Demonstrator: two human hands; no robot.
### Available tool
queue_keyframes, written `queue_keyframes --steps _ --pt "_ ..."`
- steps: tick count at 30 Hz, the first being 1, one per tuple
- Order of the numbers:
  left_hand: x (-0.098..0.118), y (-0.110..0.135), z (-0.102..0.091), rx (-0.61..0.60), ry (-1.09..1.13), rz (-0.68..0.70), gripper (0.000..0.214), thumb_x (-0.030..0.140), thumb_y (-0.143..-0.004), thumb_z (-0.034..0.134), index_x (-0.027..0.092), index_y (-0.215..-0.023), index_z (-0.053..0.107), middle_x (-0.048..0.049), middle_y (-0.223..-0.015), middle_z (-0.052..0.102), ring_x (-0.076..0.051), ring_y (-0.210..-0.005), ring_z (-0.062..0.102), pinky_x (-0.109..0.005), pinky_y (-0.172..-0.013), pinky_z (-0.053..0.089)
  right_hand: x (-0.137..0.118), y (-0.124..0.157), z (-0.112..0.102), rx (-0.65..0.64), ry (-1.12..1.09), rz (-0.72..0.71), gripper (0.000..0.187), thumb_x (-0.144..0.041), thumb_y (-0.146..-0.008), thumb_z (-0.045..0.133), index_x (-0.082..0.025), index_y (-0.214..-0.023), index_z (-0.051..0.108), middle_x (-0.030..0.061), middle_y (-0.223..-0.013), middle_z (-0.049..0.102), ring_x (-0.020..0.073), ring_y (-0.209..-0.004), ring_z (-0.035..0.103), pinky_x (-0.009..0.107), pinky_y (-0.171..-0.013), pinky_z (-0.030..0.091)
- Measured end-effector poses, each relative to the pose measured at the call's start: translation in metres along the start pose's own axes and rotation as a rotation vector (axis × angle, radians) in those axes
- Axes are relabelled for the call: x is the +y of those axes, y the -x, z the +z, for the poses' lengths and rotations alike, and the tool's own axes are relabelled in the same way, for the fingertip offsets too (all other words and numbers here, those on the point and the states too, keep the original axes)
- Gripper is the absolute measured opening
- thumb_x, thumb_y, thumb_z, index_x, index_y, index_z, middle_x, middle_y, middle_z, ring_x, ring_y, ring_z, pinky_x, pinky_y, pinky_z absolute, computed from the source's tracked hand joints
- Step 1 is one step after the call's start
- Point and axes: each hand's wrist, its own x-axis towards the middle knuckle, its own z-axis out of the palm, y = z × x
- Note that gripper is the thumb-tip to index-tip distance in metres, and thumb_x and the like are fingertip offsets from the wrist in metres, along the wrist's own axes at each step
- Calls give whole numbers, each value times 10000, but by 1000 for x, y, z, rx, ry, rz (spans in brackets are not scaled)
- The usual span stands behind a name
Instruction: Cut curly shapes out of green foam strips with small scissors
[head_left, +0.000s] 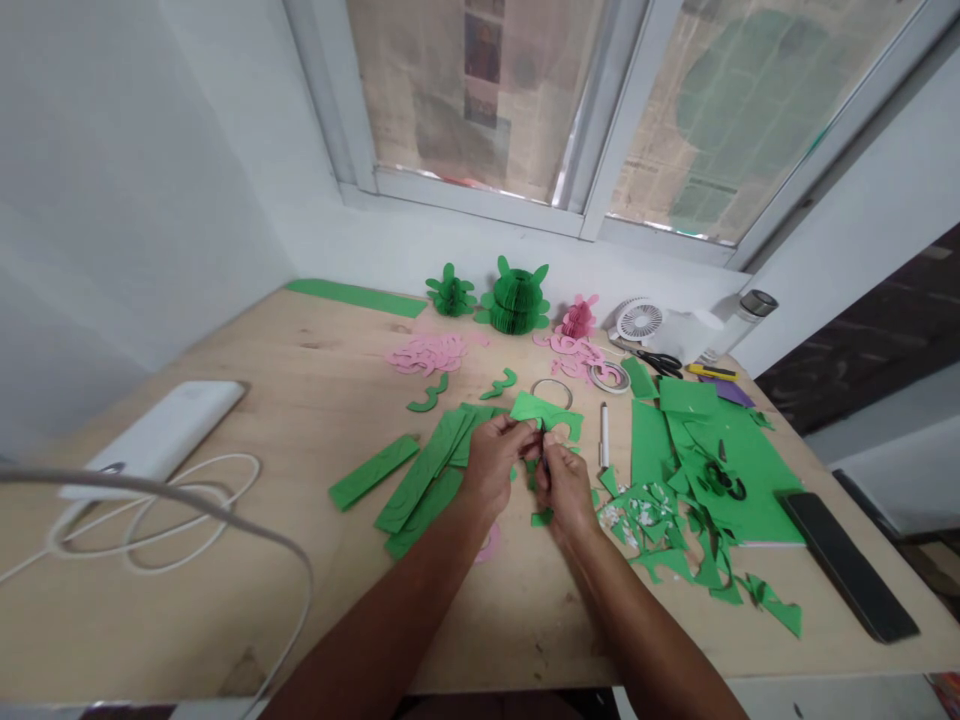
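Observation:
In the middle of the table, my left hand [495,460] pinches a strip of green paper [529,405] with notches cut into its lower edge. My right hand [568,487] is closed around small dark scissors [543,440], mostly hidden by my fingers, with the blades at the paper. Folded green paper strips [427,470] lie to the left of my left hand. Two curvy green cutouts [499,384] rest beyond it. Green paper scraps [645,515] are scattered to the right of my right hand. A white pen [604,435] lies close by.
Pink cutouts [427,353], green paper animals [514,297] and a pink one [577,317] stand or lie toward the wall. At right are a tape roll [609,377], a small fan [639,319], a yellow cutter [712,372] and a phone [847,565]. A cable [217,505] crosses the left side.

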Motion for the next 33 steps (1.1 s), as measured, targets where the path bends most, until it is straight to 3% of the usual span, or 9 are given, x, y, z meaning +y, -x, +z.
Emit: queue_keyframes --steps 22,33 --pt "-4 0 -1 -45 -44 -2 193 239 -551 756 158 -576 583 25 -525 550 -90 -503 493 -234 -552 411 -4 1 -1 12 -13 28 519 -693 -660 653 -185 -620 553 -101 -353 349 49 -313 200 215 -337 102" --pt "0 0 -1 -12 -8 9 214 225 -539 767 159 -609 577 37 -523 549 -86 -482 508 -212 -505 378 -4 3 0 -32 -42 101 540 -709 -654 652 -177 -656 563 -108 -362 347 41 -306 188 200 -317 97"
